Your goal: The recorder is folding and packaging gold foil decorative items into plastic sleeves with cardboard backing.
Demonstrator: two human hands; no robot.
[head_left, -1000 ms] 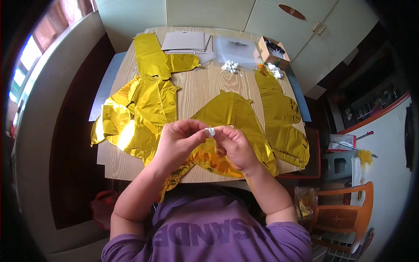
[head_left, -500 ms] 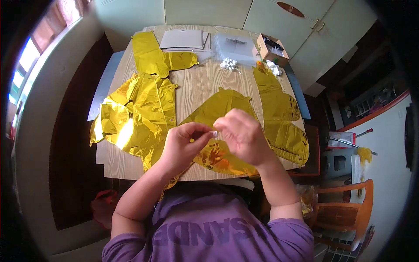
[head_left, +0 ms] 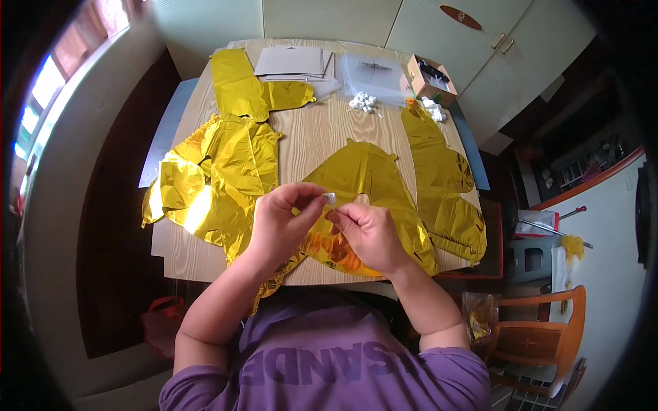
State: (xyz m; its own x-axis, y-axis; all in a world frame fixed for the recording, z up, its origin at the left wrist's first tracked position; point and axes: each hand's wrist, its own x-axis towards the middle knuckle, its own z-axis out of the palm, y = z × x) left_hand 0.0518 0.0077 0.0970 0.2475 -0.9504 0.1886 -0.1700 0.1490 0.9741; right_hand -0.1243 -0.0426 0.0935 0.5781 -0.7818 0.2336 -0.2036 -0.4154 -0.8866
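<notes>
My left hand (head_left: 282, 214) is closed in a pinch on a small white bundle (head_left: 331, 198), which sticks out past the thumb and fingertips. My right hand (head_left: 371, 236) is just to the right and slightly lower, its thumb and fingers pinched together. Whether anything thin lies between them is too small to tell. Beneath both hands spreads a flat gold foil balloon (head_left: 360, 168), crinkled and shiny at its near edge. More flat gold foil balloons lie around it: a crumpled one (head_left: 236, 164) on the left and a long one (head_left: 442, 175) on the right.
Another gold foil piece (head_left: 236, 85) lies at the far left of the wooden table (head_left: 312, 127). Along the back are grey cards (head_left: 289, 61), clear plastic sleeves (head_left: 373, 77), white clusters (head_left: 363, 103) and an open cardboard box (head_left: 433, 85). A wooden chair (head_left: 538, 335) stands at right.
My right hand has come down from above the white bundle to below and right of it, its fingers now in a pinch. My left hand keeps its pinch, nearly in place.
</notes>
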